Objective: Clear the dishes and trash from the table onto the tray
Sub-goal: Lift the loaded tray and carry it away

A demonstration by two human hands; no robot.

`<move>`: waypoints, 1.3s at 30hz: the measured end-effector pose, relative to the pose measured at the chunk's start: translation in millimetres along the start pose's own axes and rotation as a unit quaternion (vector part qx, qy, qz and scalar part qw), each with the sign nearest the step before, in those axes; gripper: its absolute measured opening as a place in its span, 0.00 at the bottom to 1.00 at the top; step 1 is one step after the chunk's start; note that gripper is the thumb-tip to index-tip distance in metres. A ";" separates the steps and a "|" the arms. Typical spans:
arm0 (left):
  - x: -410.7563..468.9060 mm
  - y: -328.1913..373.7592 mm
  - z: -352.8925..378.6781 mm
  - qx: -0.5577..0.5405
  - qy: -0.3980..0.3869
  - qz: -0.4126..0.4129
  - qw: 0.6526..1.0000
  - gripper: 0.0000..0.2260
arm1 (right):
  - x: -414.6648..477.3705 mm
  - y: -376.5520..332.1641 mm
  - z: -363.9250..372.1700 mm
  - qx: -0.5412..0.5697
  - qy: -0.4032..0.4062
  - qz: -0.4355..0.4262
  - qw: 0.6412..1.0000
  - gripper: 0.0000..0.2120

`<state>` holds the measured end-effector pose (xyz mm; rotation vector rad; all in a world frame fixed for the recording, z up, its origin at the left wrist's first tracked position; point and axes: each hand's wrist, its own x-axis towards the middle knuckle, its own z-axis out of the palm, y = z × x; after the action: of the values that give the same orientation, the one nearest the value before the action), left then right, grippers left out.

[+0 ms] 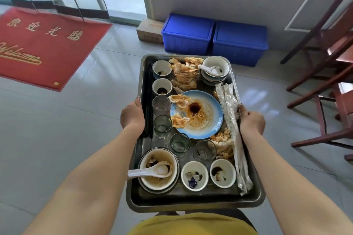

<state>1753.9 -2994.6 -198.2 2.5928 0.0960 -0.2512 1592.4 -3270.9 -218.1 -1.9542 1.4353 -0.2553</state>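
I carry a dark metal tray (pixel 191 203) above the tiled floor. My left hand (pixel 132 115) grips its left rim and my right hand (pixel 251 120) grips its right rim. On the tray lie a blue-rimmed plate (pixel 210 118) with sauce stains, several small white cups such as the one at the near edge (pixel 194 175), a stained bowl (pixel 158 170) with a white spoon (pixel 145 171), stacked bowls (pixel 215 68) with another spoon at the far right, several glasses (pixel 162 126), black chopsticks (pixel 148 101) along the left side, crumpled stained napkins (pixel 184 74) and plastic wrappers (pixel 232 118).
Two blue lidded bins (pixel 214 38) stand against the wall ahead, with a cardboard box (pixel 150 29) to their left. Dark wooden chairs (pixel 328 74) are at the right. A red welcome mat (pixel 42 44) lies before the glass door at the left.
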 end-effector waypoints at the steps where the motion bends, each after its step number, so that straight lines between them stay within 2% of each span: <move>1: 11.8 9.6 4.6 -0.005 0.002 -0.005 1.000 0.27 | 14.9 -8.3 1.7 0.004 -0.005 0.003 1.000 0.29; 13: 156.8 113.4 34.3 -0.024 0.029 -0.042 0.998 0.27 | 172.8 -130.3 32.8 -0.010 -0.032 -0.040 0.999 0.28; 25: 347.5 186.4 49.1 -0.008 -0.002 -0.030 1.000 0.27 | 293.5 -253.6 114.1 0.001 -0.019 0.008 1.000 0.26; 39: 486.1 291.1 84.1 -0.017 -0.006 -0.032 0.999 0.26 | 436.8 -344.0 148.2 -0.037 -0.015 -0.003 0.999 0.25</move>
<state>2251.1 -3278.3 -219.2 2.5560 0.1791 -0.2858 2095.2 -3550.9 -214.3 -2.0126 1.4381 -0.1770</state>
